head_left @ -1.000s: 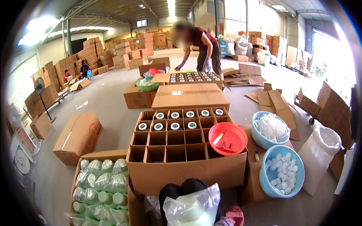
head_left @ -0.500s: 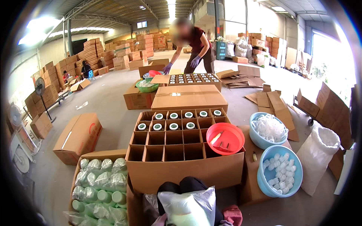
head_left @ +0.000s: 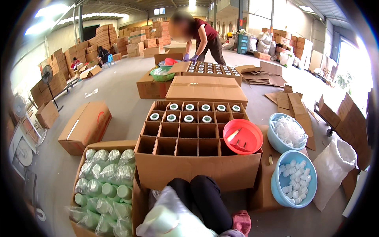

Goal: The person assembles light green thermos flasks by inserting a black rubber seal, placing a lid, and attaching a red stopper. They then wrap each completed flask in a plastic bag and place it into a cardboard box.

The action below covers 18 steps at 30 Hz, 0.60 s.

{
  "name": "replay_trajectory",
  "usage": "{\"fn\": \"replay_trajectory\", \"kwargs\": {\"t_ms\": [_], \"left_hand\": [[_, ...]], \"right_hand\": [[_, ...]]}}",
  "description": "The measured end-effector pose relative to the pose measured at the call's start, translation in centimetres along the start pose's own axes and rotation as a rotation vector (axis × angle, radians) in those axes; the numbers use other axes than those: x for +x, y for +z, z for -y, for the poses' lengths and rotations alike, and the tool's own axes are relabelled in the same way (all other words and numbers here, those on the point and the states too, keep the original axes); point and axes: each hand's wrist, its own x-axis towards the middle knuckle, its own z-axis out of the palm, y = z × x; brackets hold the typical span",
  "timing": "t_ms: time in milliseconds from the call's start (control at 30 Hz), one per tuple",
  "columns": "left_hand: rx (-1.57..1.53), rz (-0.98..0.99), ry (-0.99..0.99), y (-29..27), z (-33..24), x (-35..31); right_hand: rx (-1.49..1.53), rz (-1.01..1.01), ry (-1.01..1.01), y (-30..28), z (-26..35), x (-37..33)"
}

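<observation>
A clear plastic bag (head_left: 173, 205) with a pale green bottle (head_left: 164, 220) inside is tilted over my lap at the lower edge. My left hand does not show; the bag covers that area. A small greyish patch, perhaps my right hand (head_left: 231, 234), barely shows at the bottom edge, its fingers hidden. Ahead of my knees stands a divided carton (head_left: 197, 168); white-capped bottles (head_left: 188, 118) fill cells in its two far rows. A red basin (head_left: 242, 136) with a few small tools rests on its right corner. Bagged green bottles (head_left: 108, 189) lie in an open carton to the left.
At right, two blue basins hold white rings (head_left: 289, 133) and small white caps (head_left: 294, 179), beside a white sack (head_left: 334, 170). A closed carton (head_left: 207, 89) stands beyond the divided one. Farther off, a co-worker (head_left: 203, 37) in purple gloves bends over another divided carton (head_left: 215, 69).
The bagged bottle has moved left and tilted, uncovering my knees. The view has shifted. The co-worker's two hands have come together over the far carton.
</observation>
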Motion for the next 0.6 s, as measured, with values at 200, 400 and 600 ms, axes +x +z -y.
{"fn": "replay_trajectory", "kwargs": {"t_ms": [200, 400, 600], "left_hand": [[-0.502, -0.054, -0.233, 1.3, -2.0, 1.3], [-1.333, -0.047, -0.602, 4.6, -1.5, -0.5], [-1.533, -0.273, -0.626, 4.4, -3.9, -0.4]], "right_hand": [[0.955, -0.215, 0.391, 0.7, 1.2, 8.6], [0.741, -0.335, 0.06, -2.8, 4.5, 19.4], [0.684, -0.375, 0.0, -2.8, 4.8, 21.8]]}}
